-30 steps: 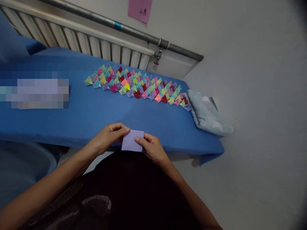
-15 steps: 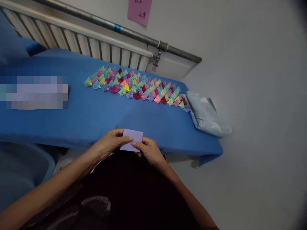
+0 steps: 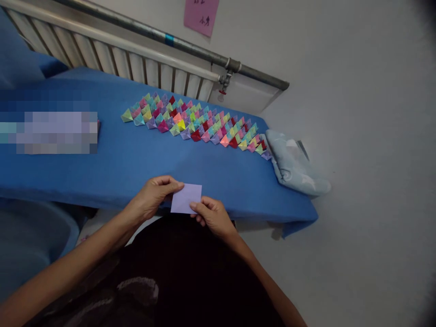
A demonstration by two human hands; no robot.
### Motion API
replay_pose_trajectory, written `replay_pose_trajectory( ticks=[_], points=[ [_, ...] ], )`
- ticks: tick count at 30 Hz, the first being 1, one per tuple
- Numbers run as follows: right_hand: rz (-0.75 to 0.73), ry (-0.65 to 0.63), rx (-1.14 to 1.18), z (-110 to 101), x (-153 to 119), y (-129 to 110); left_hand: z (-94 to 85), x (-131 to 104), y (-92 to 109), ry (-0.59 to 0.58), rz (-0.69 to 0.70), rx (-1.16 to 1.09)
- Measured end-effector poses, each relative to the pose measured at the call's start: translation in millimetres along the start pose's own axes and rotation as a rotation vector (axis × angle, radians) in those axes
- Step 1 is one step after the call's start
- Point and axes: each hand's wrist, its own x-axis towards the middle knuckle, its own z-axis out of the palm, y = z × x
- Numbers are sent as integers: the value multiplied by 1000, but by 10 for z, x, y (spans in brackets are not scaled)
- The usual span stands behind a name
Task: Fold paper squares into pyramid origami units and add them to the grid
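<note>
A small square of lilac paper (image 3: 185,198) is held between my two hands, just in front of the table's near edge. My left hand (image 3: 157,193) pinches its upper left corner between thumb and fingers. At its lower right edge, the thumb of my right hand (image 3: 213,214) lies on top with the fingers curled beneath. Beyond the hands, several rows of small folded paper boats (image 3: 195,122) in many colours stand on the blue cloth.
The blue-covered table (image 3: 143,159) runs along a white radiator (image 3: 136,66) and a metal pipe (image 3: 204,54). A folded pale blue blanket (image 3: 296,165) lies at its right end. At left is a pixelated block (image 3: 56,131). A blue chair-like shape (image 3: 30,240) stands lower left.
My left thumb has drawn back from the middle of the paper to its upper left corner. My right hand keeps its grip at the lower right.
</note>
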Motion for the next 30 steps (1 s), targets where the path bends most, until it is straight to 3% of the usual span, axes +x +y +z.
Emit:
replay_pose_trajectory(
  ticks=[5, 10, 15, 22, 27, 30],
  points=[
    [-55, 5, -19, 13, 58, -49, -44, 69, 93, 81, 170, 167],
    [-46, -45, 32, -21, 237, -133, -54, 274, 279, 31, 156, 174],
    [-96, 26, 20, -150, 516, -215, 2, 623, 443, 30, 223, 198],
    [-57, 98, -155, -560, 1028, -515, 112, 1321, 668, -33, 204, 367],
    [50, 146, -180, -675, 1317, -569, 106, 1678, 738, 68, 309, 508],
    [120, 140, -179, -682, 1406, -555, 96, 1747, 668, 66, 520, 691]
  ],
)
